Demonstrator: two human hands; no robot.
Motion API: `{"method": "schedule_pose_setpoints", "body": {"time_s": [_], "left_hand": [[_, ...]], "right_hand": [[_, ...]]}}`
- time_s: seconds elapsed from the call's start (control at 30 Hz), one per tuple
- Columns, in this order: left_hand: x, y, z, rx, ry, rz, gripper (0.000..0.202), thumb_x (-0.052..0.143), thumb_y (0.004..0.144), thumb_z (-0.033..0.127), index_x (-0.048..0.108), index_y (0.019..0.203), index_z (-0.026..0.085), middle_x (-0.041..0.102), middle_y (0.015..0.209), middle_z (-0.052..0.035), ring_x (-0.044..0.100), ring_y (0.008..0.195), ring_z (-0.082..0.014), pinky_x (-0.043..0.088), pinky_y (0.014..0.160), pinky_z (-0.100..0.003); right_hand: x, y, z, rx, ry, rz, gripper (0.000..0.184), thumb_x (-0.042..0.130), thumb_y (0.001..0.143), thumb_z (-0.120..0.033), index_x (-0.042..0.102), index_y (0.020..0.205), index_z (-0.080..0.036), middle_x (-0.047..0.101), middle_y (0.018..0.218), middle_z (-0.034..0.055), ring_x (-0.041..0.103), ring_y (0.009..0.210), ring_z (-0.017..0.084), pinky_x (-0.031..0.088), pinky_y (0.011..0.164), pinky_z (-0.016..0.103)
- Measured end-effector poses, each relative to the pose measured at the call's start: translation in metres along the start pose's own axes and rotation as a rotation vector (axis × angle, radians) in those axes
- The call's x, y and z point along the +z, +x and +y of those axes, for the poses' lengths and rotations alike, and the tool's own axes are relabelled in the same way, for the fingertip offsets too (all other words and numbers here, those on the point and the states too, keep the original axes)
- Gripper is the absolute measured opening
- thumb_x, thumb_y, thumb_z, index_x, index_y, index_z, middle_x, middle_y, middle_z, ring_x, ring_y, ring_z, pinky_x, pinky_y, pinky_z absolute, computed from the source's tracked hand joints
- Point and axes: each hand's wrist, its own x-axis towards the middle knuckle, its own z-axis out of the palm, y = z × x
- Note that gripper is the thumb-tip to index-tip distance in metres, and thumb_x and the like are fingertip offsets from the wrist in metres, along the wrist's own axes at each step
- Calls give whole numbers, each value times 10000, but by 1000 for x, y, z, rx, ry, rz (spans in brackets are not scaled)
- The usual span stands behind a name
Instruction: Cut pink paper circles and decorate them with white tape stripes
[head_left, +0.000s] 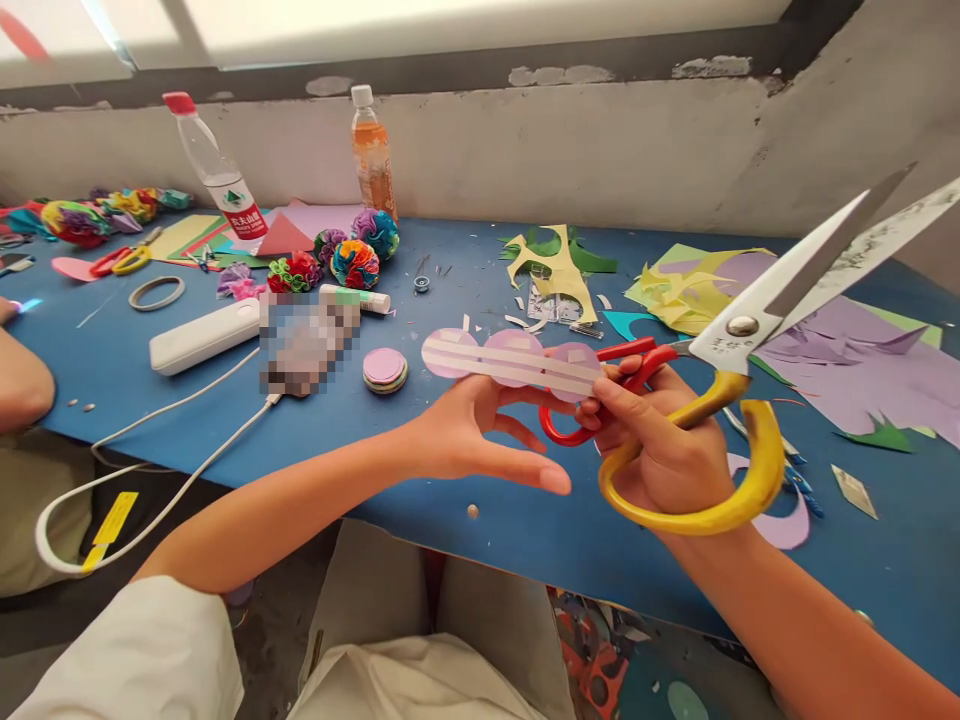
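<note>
Reaching in from the lower left, the left forearm runs up and across the blue table (450, 275), and the left hand (459, 432) is turned sideways: thumb stretched to the right, well apart from the other fingers, which curl in just below a row of three purple discs (514, 348). Whether a left fingertip presses on it, I can't tell. Over to the right hand (671, 460), forearm angling up from the lower right, wrist bent inward, thumb and fingers pinched on the row's right end! Pale bands run across those discs, and the row sits up over the table, near its middle. And look, that same right hand carries the yellow-handled scissors (726, 345) as well, handles over the palm, blades parted and pointing up to the right. Red handles (651, 366) show just behind the fingers; a stack of paper discs (385, 369) lies left of the row.
</note>
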Motion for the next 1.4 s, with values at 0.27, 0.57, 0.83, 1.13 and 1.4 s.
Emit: {"method": "schedule_pose_setpoints", "body": {"time_s": [0.27, 0.57, 0.83, 1.13, 1.4], "left_hand": [[8, 0, -2, -121, 165, 343, 167, 664, 787, 326, 650, 686, 193, 625, 620, 10, 595, 610, -125, 511, 608, -240], [-2, -2, 9, 87, 54, 378, 286, 628, 815, 458, 690, 719, 195, 667, 681, 1, 606, 613, -104, 482, 541, -198], [-2, -2, 11, 366, -22, 741, 285, 723, 716, 412, 601, 585, 189, 556, 518, 46, 534, 473, -83, 423, 443, -206], [-4, -2, 21, 309, -140, 797, 274, 740, 706, 445, 664, 631, 192, 554, 521, 55, 491, 426, -55, 373, 367, -174], [-4, -2, 20, 270, -228, 662, 262, 783, 666, 466, 746, 739, 217, 715, 750, -6, 711, 786, -185, 505, 492, -191]], "right_hand": [[-8, -1, 12, -155, -329, -138, 321, 782, 677, -421, 560, 588, -207, 536, 876, 20, 506, 636, 110, 447, 546, 293], [-4, -1, 2, -72, -315, -279, 706, 592, 526, -884, 508, 814, -245, 507, 660, -9, 388, 485, 121, 333, 456, 308], [-3, -4, 12, 219, -369, -310, 537, 610, 646, -743, 531, 833, -245, 552, 723, 20, 443, 557, 142, 345, 450, 285], [12, -12, 3, 440, -427, -211, 435, 516, 763, -667, 560, 746, -234, 545, 691, 31, 453, 593, 157, 437, 563, 312], [-7, -13, 12, 231, -616, -345, 501, 715, 600, -562, 564, 968, -257, 600, 921, 38, 529, 804, 205, 471, 640, 306]]}}
